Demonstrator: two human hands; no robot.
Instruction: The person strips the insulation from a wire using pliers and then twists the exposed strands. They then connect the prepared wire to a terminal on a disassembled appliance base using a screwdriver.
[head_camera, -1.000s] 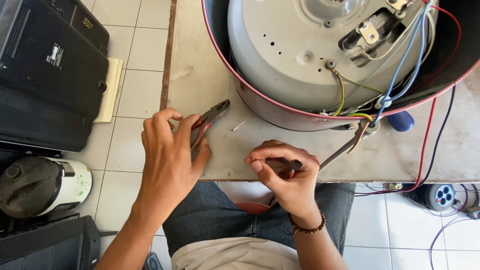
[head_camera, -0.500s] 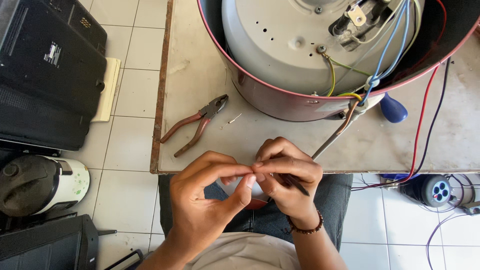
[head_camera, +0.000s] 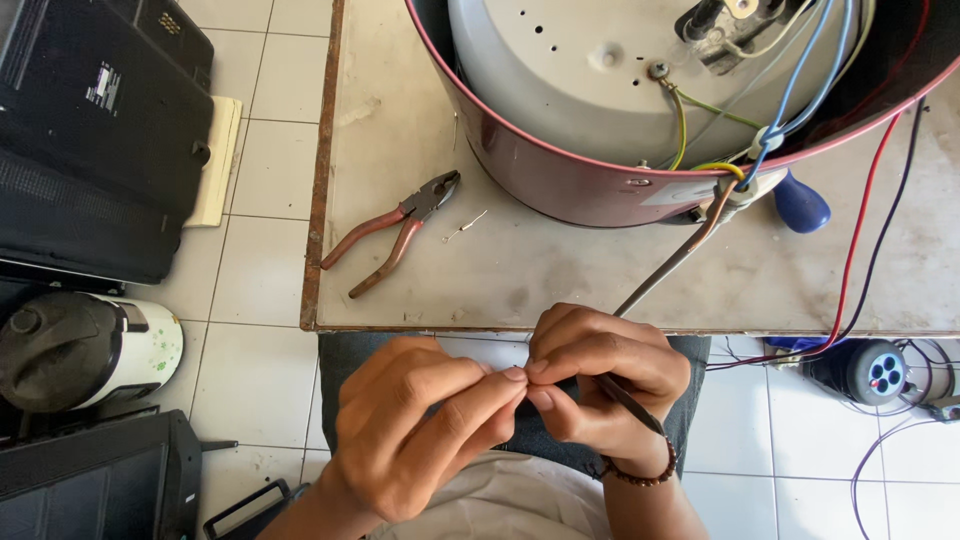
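Observation:
My left hand and my right hand meet fingertip to fingertip over my lap, just below the table's front edge. Both pinch the end of a thin brown-grey cable that runs up to the underside of an upturned red-rimmed cooker on the table. The cable's tip is hidden between my fingers. A pair of red-handled pliers lies on the stone table, left of the cooker, untouched. A small wire scrap rests beside the pliers.
Blue, red, yellow and green wires hang from the cooker's base. A blue screwdriver handle pokes out at its right. Black cases and a small white-and-dark cooker stand on the tiled floor at left; a blue cable reel at right.
My left hand let go of the pliers on the table and came down to join my right hand on the cable end. The view has shifted slightly closer.

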